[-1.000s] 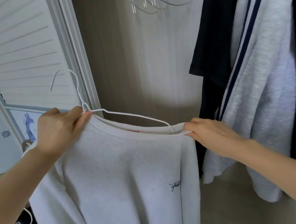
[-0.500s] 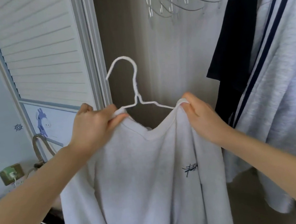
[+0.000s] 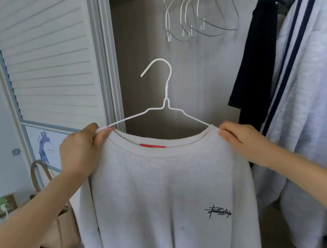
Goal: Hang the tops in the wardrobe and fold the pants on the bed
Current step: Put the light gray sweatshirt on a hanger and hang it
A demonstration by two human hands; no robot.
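Note:
A light grey sweatshirt point(image 3: 168, 196) with a red neck label and a small black chest print hangs on a white wire hanger point(image 3: 166, 94) in front of the open wardrobe. The hanger's hook points up and left, free of any rail. My left hand point(image 3: 80, 149) pinches the sweatshirt's left shoulder at the collar, over the hanger's arm. My right hand point(image 3: 242, 142) grips the right shoulder beside the collar. The sweatshirt's lower part runs out of view.
Several empty wire hangers point(image 3: 198, 15) hang at the wardrobe's top. A black top point(image 3: 254, 66) and a grey striped jacket point(image 3: 304, 95) hang at the right. The slatted door point(image 3: 49, 55) stands at the left, with a beige bag point(image 3: 57, 227) and cables below.
The sweatshirt's collar has been spread across the hanger and now sits level. Both hands moved apart to the shoulders, and the hanger rose and came upright.

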